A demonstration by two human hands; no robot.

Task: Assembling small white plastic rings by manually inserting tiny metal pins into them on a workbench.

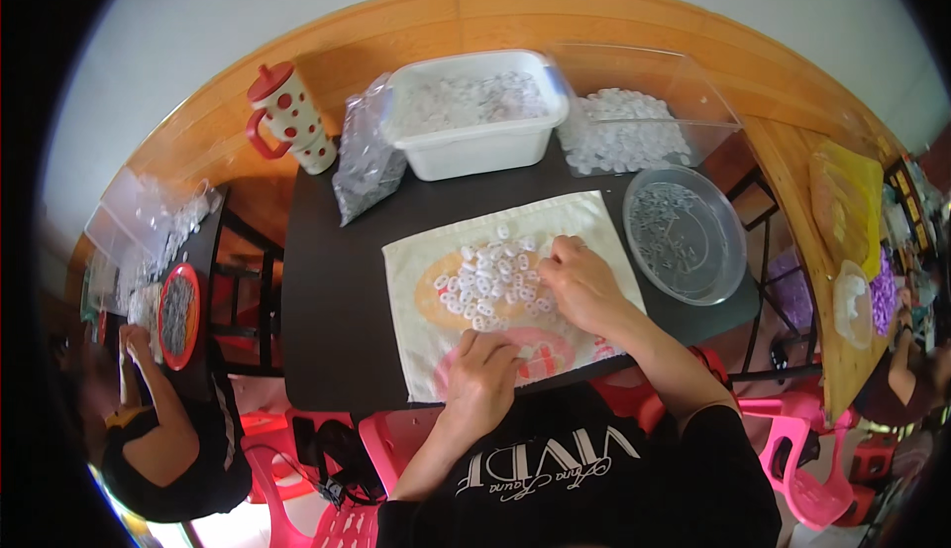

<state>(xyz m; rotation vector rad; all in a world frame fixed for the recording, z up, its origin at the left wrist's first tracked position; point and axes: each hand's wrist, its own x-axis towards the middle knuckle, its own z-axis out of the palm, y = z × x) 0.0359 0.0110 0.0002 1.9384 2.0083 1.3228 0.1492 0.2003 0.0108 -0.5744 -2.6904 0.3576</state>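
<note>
A pile of small white plastic pieces with holes (487, 278) lies on a cream towel (411, 261) with an orange and pink print, spread over the dark table. At the pile's right edge, my right hand (584, 288) has its fingers bent down and closed together; whatever is under the fingertips is hidden. My left hand (481, 378) rests lower, at the towel's near part over the pink print. Its fingers are curled and pressed together just below the pile, and I cannot make out what they hold, if anything.
Along the back stand a dotted red-lidded tumbler (289, 117), a bag of grey pieces (369, 162), a white tub (475, 142) and a clear bin of white pieces (629, 132). A round clear tray (693, 275) of small metal-looking parts sits right. Other people work at both sides.
</note>
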